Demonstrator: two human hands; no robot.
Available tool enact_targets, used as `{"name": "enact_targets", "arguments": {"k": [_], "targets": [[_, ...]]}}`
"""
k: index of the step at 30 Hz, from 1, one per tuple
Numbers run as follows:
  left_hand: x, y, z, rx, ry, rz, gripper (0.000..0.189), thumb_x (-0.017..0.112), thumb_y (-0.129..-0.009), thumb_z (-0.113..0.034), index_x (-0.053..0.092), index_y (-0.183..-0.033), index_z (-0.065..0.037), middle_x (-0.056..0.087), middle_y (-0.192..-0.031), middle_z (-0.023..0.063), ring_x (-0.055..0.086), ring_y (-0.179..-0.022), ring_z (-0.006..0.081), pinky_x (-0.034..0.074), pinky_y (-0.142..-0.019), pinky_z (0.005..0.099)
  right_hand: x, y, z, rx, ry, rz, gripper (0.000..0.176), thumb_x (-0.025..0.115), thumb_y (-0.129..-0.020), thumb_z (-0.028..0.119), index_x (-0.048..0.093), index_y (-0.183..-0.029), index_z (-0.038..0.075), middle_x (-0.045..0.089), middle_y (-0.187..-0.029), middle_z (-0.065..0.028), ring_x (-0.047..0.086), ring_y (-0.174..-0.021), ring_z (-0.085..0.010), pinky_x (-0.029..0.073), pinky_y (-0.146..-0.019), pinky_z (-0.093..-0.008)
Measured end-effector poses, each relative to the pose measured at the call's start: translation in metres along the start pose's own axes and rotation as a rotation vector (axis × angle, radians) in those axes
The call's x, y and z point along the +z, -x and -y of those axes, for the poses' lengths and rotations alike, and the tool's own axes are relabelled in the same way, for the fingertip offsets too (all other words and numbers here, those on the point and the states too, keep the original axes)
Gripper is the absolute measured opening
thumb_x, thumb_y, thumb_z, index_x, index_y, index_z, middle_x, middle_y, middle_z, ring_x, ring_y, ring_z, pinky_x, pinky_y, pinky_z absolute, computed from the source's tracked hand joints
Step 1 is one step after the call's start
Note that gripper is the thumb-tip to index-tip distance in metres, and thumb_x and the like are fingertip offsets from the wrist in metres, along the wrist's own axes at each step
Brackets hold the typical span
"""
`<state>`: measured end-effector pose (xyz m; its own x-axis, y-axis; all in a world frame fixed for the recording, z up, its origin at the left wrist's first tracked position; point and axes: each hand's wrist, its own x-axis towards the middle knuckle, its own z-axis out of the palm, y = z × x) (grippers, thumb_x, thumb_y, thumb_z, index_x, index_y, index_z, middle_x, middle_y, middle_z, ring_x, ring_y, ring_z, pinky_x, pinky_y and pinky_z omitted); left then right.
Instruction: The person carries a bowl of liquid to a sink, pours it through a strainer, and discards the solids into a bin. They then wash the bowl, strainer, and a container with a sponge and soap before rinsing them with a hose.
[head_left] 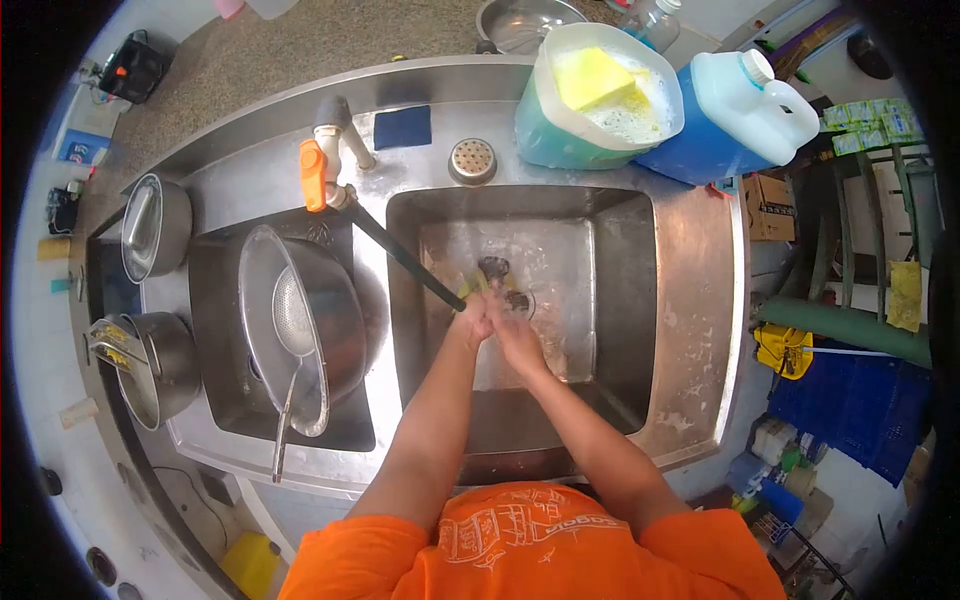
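My left hand (477,316) and my right hand (514,334) are close together, touching, over the right sink basin (620,300). The end of a dark green hose (410,262) reaches my left hand near the wrist. Something yellow-green (474,284) shows at the fingertips; its kind is not clear. The fingers of both hands look closed, but what lies between them is largely hidden. Below and beyond the hands are the round drain (518,304) and a dark spot (493,267), with a wet sheen on the basin floor.
An orange-handled tap (314,175) feeds the hose. The left basin holds a large metal bowl (345,310) with a skimmer (292,312). Pots (165,375) stand farther left. A soapy tub (560,135) with a yellow sponge (597,80), a blue jug (715,120) and a strainer (472,161) line the back.
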<state>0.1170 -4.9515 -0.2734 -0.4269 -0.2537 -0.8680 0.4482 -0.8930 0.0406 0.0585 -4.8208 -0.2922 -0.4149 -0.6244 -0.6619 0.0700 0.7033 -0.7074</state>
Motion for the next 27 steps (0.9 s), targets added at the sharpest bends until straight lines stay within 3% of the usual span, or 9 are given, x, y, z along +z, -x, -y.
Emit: {"name": "enact_targets", "arguments": {"k": [1, 4, 6, 8, 9, 11, 13, 16, 27], "targets": [[0.009, 0.027, -0.001, -0.067, -0.302, -0.069, 0.034, 0.032, -0.108, -0.025, 0.064, -0.104, -0.013, 0.052, -0.069, 0.0001, 0.046, -0.053, 0.0145, 0.035, -0.047, 0.0259, -0.023, 0.06, 0.121, 0.375, -0.275, 0.149, 0.067, 0.062, -0.088, 0.064, 0.059, -0.126, 0.009, 0.063, -0.125, -0.0178, 0.062, -0.106, -0.0293, 0.05, -0.086, -0.0479], [-0.052, 0.004, 0.015, -0.092, -0.8, -0.023, 0.035, 0.038, -0.104, -0.029, 0.066, -0.106, -0.007, 0.064, -0.078, 0.0096, 0.062, -0.068, 0.0283, 0.05, -0.065, 0.0438, -0.003, 0.005, 0.088, 0.708, -0.548, 0.298, 0.055, 0.066, -0.087, 0.059, 0.061, -0.119, 0.015, 0.062, -0.119, -0.0121, 0.059, -0.105, -0.026, 0.049, -0.085, -0.0478], [-0.063, 0.014, 0.04, 0.806, -1.466, -0.106, 0.04, 0.039, -0.103, -0.029, 0.064, -0.11, 0.0, 0.071, -0.093, 0.0229, 0.068, -0.085, 0.0442, 0.05, -0.08, 0.0541, 0.01, -0.013, 0.078, 0.669, -0.621, 0.279, 0.042, 0.065, -0.089, 0.047, 0.061, -0.111, 0.012, 0.06, -0.107, -0.0108, 0.058, -0.094, -0.0254, 0.05, -0.079, -0.0442], [-0.048, 0.06, 0.038, 0.775, -1.583, -0.138, 0.042, 0.038, -0.103, -0.027, 0.062, -0.112, 0.006, 0.068, -0.101, 0.0325, 0.065, -0.094, 0.054, 0.05, -0.082, 0.054, 0.025, -0.038, 0.057, 0.584, -0.719, 0.232, 0.017, 0.063, -0.094, 0.023, 0.06, -0.095, 0.007, 0.056, -0.082, -0.0083, 0.056, -0.072, -0.0241, 0.05, -0.066, -0.0368], [-0.052, 0.068, 0.04, 0.858, -1.619, -0.054, 0.04, 0.039, -0.104, -0.027, 0.063, -0.107, 0.004, 0.068, -0.089, 0.027, 0.066, -0.08, 0.048, 0.051, -0.072, 0.0509, 0.041, -0.113, -0.049, 0.535, -0.763, 0.238, 0.012, 0.056, -0.095, 0.016, 0.052, -0.085, 0.01, 0.051, -0.066, -0.0036, 0.051, -0.054, -0.0184, 0.044, -0.047, -0.0318], [-0.056, 0.085, 0.045, 0.938, -1.65, 0.025, 0.039, 0.04, -0.105, -0.028, 0.064, -0.102, 0.003, 0.069, -0.076, 0.0214, 0.067, -0.066, 0.042, 0.052, -0.062, 0.0477, 0.022, -0.08, 0.018, 0.64, -0.785, 0.257, 0.016, 0.054, -0.096, 0.014, 0.051, -0.08, 0.011, 0.047, -0.063, -0.0017, 0.045, -0.05, -0.0162, 0.039, -0.043, -0.0302], [-0.041, 0.117, 0.05, 0.302, -1.012, -0.003, 0.038, 0.042, -0.107, -0.031, 0.06, -0.085, -0.005, 0.052, -0.058, 0.0036, 0.052, -0.046, 0.0196, 0.041, -0.045, 0.0354, 0.008, -0.061, 0.058, 0.747, -0.815, 0.265, 0.021, 0.053, -0.096, 0.013, 0.049, -0.076, 0.013, 0.042, -0.06, 0.0002, 0.04, -0.045, -0.0141, 0.033, -0.038, -0.0287], [-0.027, 0.152, 0.061, 0.166, -0.661, -0.049, 0.04, 0.044, -0.107, -0.034, 0.049, -0.075, -0.012, 0.036, -0.059, -0.0065, 0.033, -0.044, 0.0049, 0.027, -0.04, 0.0265, -0.006, -0.068, 0.061, 0.843, -0.906, 0.271, 0.021, 0.049, -0.096, 0.012, 0.043, -0.075, 0.012, 0.038, -0.058, 0.001, 0.034, -0.04, -0.0108, 0.031, -0.034, -0.0237], [-0.045, 0.225, 0.07, 0.503, -1.188, 0.217, 0.04, 0.045, -0.108, -0.031, 0.046, -0.073, -0.012, 0.038, -0.059, -0.0061, 0.038, -0.049, 0.0065, 0.031, -0.044, 0.0266, -0.101, -0.13, 0.032, 0.646, -0.943, -0.113, 0.015, 0.053, -0.094, 0.017, 0.045, -0.081, 0.013, 0.037, -0.063, 0.0005, 0.032, -0.044, -0.011, 0.029, -0.035, -0.0247]]}}
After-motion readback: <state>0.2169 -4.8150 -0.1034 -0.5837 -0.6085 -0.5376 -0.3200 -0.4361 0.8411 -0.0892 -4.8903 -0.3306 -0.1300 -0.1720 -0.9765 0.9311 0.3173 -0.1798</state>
